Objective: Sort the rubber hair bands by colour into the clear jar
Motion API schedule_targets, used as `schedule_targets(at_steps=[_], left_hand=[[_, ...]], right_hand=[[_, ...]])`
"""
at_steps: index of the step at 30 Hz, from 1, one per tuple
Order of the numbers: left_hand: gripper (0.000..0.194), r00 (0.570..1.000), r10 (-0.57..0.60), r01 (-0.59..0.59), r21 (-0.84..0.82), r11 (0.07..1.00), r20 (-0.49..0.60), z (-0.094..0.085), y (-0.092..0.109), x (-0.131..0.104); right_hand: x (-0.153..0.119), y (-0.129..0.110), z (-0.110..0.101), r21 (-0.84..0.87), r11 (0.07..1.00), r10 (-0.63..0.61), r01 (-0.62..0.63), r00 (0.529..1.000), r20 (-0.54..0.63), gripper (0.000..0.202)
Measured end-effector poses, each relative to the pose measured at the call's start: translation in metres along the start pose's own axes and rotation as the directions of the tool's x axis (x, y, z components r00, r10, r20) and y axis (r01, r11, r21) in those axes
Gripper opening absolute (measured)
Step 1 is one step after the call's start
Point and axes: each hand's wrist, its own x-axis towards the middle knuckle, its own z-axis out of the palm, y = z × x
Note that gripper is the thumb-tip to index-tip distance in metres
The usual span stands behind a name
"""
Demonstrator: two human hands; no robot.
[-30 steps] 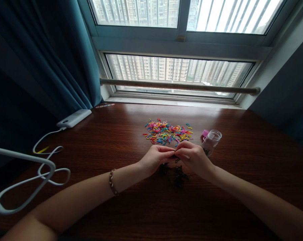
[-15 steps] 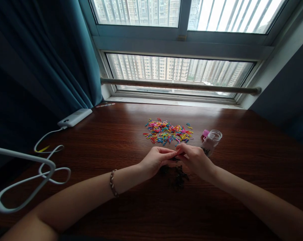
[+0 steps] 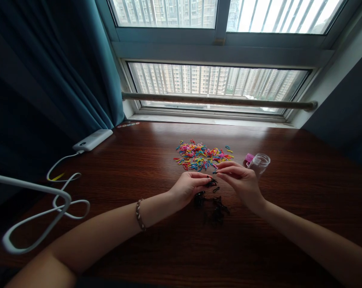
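Note:
Fingers pinched, my left hand (image 3: 188, 187) holds small black clips (image 3: 211, 183) above the table. Just to its right, my right hand (image 3: 241, 179) is closed at the fingertips on something small and dark that I cannot make out. Below the hands lies a loose pile of black clips (image 3: 219, 209), with a single one (image 3: 216, 189) between the hands. Beyond them spreads a pile of small multicoloured clips (image 3: 201, 155). A clear jar (image 3: 260, 162) lies tilted behind my right hand, its lower part hidden, beside a pink object (image 3: 249, 158).
A white power bank (image 3: 93, 140) with a looped white cable (image 3: 65, 196) lies on the left of the brown table (image 3: 145, 156). A blue curtain (image 3: 87, 72) hangs at the left. Behind the table is a window with a metal rail (image 3: 217, 99).
My right hand has drawn away from my left and risen slightly, so a gap shows between their fingertips. The black clips in my left fingers are now more visible.

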Motion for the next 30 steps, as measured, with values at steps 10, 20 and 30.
schedule_targets(at_steps=[10, 20, 30], left_hand=[[0.014, 0.999, 0.004, 0.001, -0.122, 0.993, 0.045, -0.003, -0.011, 0.002], [0.010, 0.998, 0.038, -0.027, -0.189, 0.982, 0.055, -0.001, -0.013, -0.001], [0.015, 0.994, 0.095, -0.093, -0.053, 0.994, 0.044, 0.002, -0.013, -0.006]], right_hand=[[-0.009, 0.009, 0.008, -0.183, 0.969, -0.126, 0.164, 0.972, 0.199, 0.009], [-0.005, 0.009, 0.004, -0.401, 0.869, -0.198, 0.290, 0.946, 0.256, 0.008], [-0.009, 0.013, 0.004, -0.381, 0.793, -0.339, 0.476, 0.864, 0.372, 0.014]])
